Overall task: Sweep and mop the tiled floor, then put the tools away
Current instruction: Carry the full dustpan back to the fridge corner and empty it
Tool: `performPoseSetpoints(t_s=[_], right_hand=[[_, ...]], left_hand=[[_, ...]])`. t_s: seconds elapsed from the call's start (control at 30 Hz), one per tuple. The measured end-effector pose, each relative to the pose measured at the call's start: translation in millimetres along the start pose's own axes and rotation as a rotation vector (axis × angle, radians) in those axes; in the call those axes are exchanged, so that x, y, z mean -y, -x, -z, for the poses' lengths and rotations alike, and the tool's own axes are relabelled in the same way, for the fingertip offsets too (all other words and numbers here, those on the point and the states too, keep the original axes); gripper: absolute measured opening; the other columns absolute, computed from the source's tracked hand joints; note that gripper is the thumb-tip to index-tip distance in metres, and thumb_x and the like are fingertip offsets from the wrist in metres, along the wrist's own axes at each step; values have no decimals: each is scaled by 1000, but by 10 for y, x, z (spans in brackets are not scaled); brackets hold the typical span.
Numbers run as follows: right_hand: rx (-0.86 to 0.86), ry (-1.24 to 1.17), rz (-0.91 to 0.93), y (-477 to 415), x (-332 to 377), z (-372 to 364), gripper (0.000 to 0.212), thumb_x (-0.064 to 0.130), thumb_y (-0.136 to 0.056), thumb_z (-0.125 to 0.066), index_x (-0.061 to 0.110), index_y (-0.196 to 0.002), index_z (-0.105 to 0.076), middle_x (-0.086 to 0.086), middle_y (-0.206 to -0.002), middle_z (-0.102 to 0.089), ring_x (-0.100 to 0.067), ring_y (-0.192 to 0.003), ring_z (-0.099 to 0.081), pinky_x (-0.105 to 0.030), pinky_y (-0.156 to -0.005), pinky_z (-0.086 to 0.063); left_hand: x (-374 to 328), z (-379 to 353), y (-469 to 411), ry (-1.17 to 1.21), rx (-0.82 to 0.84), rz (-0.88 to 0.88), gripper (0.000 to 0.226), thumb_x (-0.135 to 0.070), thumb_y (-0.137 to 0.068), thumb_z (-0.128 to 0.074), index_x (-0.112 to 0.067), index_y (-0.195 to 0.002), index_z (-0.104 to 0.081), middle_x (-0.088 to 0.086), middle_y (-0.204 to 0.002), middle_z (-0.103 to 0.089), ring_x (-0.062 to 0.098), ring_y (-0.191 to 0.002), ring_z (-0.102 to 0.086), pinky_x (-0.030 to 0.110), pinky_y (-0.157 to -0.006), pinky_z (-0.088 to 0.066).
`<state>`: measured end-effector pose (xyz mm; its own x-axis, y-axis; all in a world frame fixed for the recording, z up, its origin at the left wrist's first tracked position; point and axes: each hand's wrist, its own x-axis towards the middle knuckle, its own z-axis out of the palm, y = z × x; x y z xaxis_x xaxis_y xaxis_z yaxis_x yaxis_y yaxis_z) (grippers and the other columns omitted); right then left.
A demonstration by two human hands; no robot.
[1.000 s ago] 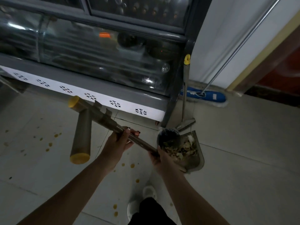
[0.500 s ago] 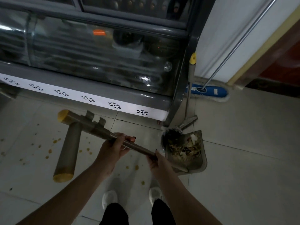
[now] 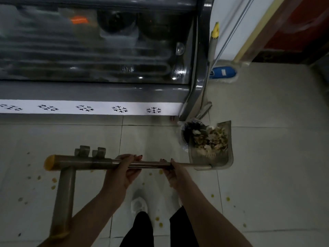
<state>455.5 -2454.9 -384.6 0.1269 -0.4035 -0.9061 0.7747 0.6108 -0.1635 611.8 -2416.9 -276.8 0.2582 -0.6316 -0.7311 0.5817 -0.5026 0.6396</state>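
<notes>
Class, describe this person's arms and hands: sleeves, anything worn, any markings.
The left forearm and right forearm are bare to the frame edge, and no sleeves show. The left hand and right hand have dark-painted fingernails. No watch, bracelet or glove is visible.

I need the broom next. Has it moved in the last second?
No. The broom still leans against the cabinet corner post, with its head on the floor behind the bin, as before.
</notes>
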Motion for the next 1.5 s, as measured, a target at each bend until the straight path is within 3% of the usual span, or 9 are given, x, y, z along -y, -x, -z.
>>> performPoseSetpoints(t_s=[0.23,0.47,0.63,0.87,1.0,1.17,1.3,1.4,1.5], right_hand=[[-18,43,-27,-89,-159,28,12,5,-100,-42,-2,-91,-47,-26,-81,-63,-31,-67,-67,-33,-50,-57],[-22,17,-48,-170,-281,60,12,3,-100,-41,-1,-90,-46,-28,-87,-59,-31,-59,-69,-36,-47,-58],[-17,-10,-47,-228,-366,102,9,1,-99,-41,-3,-93,-46,-25,-61,-67,-30,-52,-69,-35,-44,-57],[32,-49,-49,-270,-491,192,12,0,-98,-41,-5,-92,-50,-23,-66,-69,-30,-59,-71,-41,-55,-60],[21,-12,-73,-325,-528,197,20,1,-99,-40,-8,-87,-53,-22,-66,-69,-28,-57,-71,-36,-51,-59],[1,15,-65,-331,-505,150,16,1,-98,-41,-4,-88,-52,-21,-65,-69,-27,-56,-71,-34,-49,-59],[-20,62,-90,-327,-541,127,14,-1,-98,-43,-4,-87,-52,-21,-64,-68,-28,-55,-70,-35,-49,-58],[-38,78,-86,-360,-541,103,12,0,-98,-43,-3,-89,-50,-20,-61,-68,-27,-53,-70,-34,-48,-58],[-29,42,-74,-337,-504,103,12,0,-98,-41,-3,-90,-49,-21,-60,-68,-28,-52,-69,-35,-45,-57]], left_hand=[[113,249,-84,46,1,-40,16,-8,-94,-47,-9,-83,-58,13,-96,-72,29,-101,-65,36,-83,-54],[185,374,-100,119,-79,-22,18,-6,-96,-43,-7,-81,-52,17,-99,-70,29,-99,-65,37,-82,-55],[218,506,-157,148,-43,-21,21,-3,-96,-40,-7,-78,-50,15,-91,-74,27,-91,-70,39,-83,-54],[324,674,-185,221,-48,14,24,2,-94,-39,-10,-74,-47,19,-92,-73,29,-88,-72,41,-80,-56],[365,767,-232,276,-20,32,15,-8,-65,-64,-10,-70,-50,19,-94,-73,29,-88,-72,39,-75,-58],[383,814,-250,263,-14,8,11,-2,-80,-49,-9,-73,-53,17,-91,-74,27,-85,-73,38,-74,-59],[345,893,-261,257,-16,29,7,-13,-55,-69,-13,-61,-66,18,-91,-73,30,-84,-72,44,-74,-57],[336,874,-303,255,-32,31,22,-1,-84,-52,-10,-66,-61,17,-88,-74,29,-82,-73,42,-72,-58],[294,772,-292,239,-8,24,8,-1,-79,-51,-8,-75,-54,17,-90,-74,28,-84,-72,43,-76,-56]])
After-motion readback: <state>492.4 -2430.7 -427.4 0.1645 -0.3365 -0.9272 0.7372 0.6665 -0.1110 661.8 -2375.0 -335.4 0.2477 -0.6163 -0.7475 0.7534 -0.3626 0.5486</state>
